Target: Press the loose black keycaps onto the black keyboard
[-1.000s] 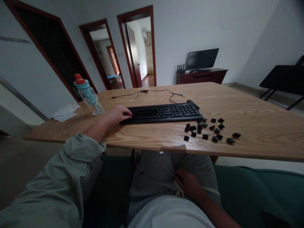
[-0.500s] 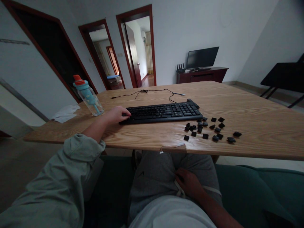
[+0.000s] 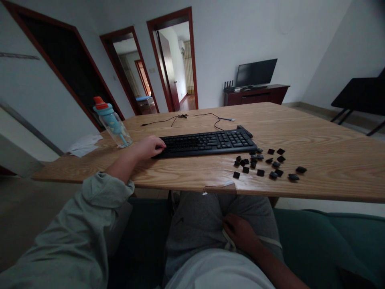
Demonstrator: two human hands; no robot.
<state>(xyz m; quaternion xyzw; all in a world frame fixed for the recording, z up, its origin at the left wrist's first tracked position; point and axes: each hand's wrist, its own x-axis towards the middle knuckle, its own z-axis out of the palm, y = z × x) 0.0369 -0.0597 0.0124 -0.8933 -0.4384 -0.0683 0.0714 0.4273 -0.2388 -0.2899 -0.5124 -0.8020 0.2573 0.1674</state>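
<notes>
A black keyboard (image 3: 207, 143) lies on the wooden table, with dark gaps among the keys in its left and middle part. At its left end is my left hand (image 3: 150, 147), thumb and fingers closed together over the edge keys. What is pinched between those fingertips, if anything, is hidden. Several loose black keycaps (image 3: 260, 173) are scattered right of the keyboard's near corner. My right hand (image 3: 240, 232) rests in my lap on the grey trousers, its fingers loosely curled beside a white drawstring (image 3: 228, 240); nothing shows in it.
A clear bottle with a blue and red lid (image 3: 113, 123) stands at the table's left, by white tissue (image 3: 84, 145). A thin black cable (image 3: 195, 115) runs behind the keyboard. The table's front edge (image 3: 168, 188) crosses before my lap. Farther back, a television (image 3: 256, 73) sits on a cabinet.
My left hand has turned slightly over the keyboard's left end, its fingers curling a little more. My right hand and the loose keycaps stay put.
</notes>
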